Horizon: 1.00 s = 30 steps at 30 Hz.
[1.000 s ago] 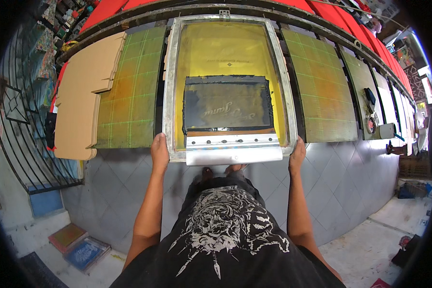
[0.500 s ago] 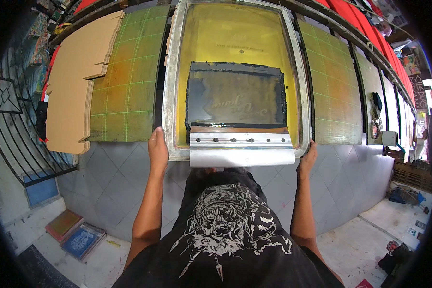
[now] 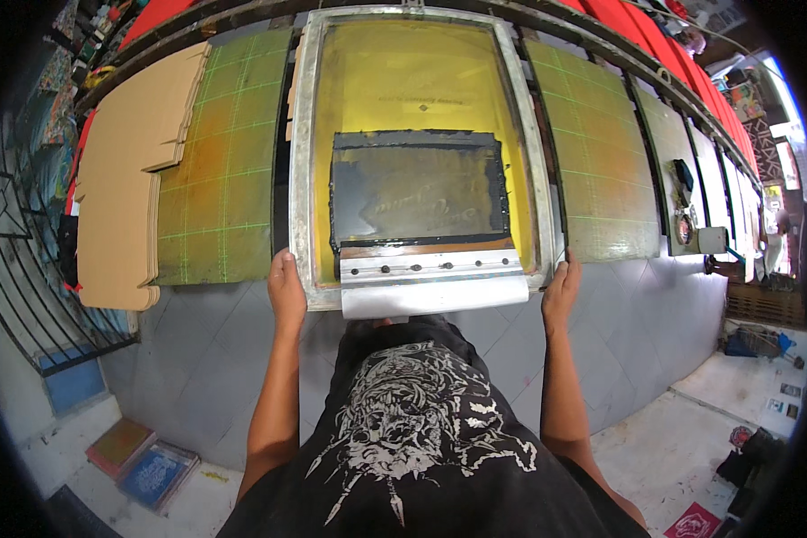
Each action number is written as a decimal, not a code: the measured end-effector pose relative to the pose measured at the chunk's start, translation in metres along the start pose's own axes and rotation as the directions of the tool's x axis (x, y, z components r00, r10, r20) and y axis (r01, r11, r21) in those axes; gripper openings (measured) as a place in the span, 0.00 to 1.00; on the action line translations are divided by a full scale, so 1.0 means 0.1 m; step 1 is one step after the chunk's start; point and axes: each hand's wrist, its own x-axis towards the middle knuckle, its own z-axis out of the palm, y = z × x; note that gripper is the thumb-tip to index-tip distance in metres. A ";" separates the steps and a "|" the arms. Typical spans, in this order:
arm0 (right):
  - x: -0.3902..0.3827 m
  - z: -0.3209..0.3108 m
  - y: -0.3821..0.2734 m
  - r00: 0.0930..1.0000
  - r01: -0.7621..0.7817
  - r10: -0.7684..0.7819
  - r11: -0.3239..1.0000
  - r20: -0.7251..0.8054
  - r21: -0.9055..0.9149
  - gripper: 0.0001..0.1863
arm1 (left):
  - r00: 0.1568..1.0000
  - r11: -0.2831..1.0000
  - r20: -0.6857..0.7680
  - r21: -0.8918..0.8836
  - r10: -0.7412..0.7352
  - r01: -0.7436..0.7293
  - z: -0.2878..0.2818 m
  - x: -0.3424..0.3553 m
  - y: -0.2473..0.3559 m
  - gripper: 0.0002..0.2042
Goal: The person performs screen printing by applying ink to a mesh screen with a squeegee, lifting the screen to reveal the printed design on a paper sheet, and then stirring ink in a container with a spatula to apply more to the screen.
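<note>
A screen printing frame [image 3: 303,161] with pale metal sides and yellow mesh lies in front of me, its near edge by my waist. My left hand [image 3: 287,292] is closed on its near left corner, and my right hand [image 3: 560,291] grips the near right corner, fingers partly hidden beneath. Black ink [image 3: 417,193] covers a rectangle in the lower half of the mesh, with faint lettering showing through. Along the near side of the ink rests a wide squeegee [image 3: 435,290] with a metal holder and a row of bolts; neither hand touches it.
Green gridded boards flank the frame, one on the left [image 3: 229,170] and one on the right [image 3: 601,170]. Stacked brown cardboard [image 3: 117,188] covers part of the left board. Farther right, a small grey container [image 3: 712,240] sits near a board's edge. A black metal railing [image 3: 40,269] curves at far left.
The whole view has shifted and tilted slightly, so the frame and boards appear farther left. Both hands keep their hold, and the squeegee stays in the same place on the screen.
</note>
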 end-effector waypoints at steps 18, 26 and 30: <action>0.36 -0.22 -1.28 0.540 0.696 -0.517 0.718 0.665 -0.007 0.26 | 0.988 0.987 -0.062 0.094 0.138 -0.132 0.00 0.02 0.00 0.18; 0.97 0.04 -1.47 0.552 0.618 -0.473 0.785 0.687 0.044 0.19 | 0.980 0.951 -0.086 0.272 0.178 -0.149 -0.03 -0.05 0.08 0.19; 1.10 0.10 -1.55 0.546 0.600 -0.435 0.800 0.716 0.028 0.20 | 0.993 0.949 -0.026 0.298 0.119 -0.106 -0.06 -0.13 0.26 0.18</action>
